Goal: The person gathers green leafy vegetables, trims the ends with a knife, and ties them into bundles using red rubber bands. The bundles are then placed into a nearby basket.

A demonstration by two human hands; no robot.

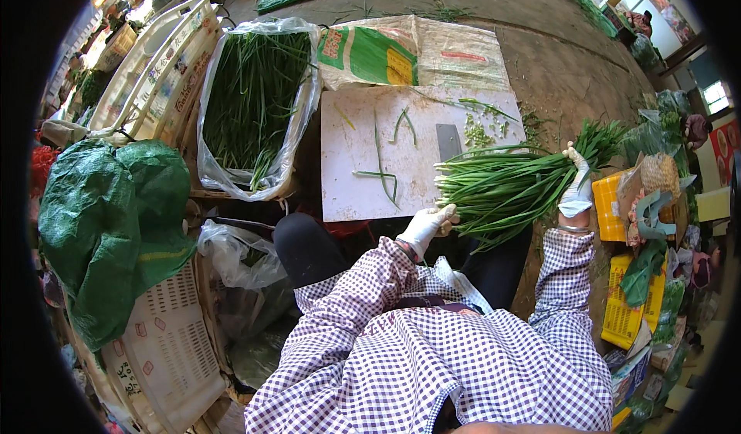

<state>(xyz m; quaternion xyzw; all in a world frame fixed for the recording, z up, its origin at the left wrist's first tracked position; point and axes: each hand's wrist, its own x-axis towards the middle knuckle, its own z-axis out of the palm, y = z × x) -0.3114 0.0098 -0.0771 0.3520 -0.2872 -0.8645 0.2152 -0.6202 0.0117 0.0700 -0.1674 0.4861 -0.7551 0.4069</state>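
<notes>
A thick bunch of garlic chives (503,185) lies over the right part of a white board (347,162), its pale stem ends pointing left. My right hand (576,179), in a white glove, is closed around the leafy end, beyond the board's right edge. At the lower edge near the stem ends, my gloved left hand (428,228) has its fingers curled onto the chives; how many stalks they pinch is hidden. A flat grey metal blade (449,141) rests on the board just above the stem ends. Small cut stem pieces (477,136) and several loose leaves (376,144) are scattered there.
Left of the board stands a plastic-lined crate (208,115) of garlic chives (255,104). A woven sack (463,52) lies beyond the board. Green sacking (92,231) drapes over white crates (168,330) at left. Yellow baskets (628,306) stand at right.
</notes>
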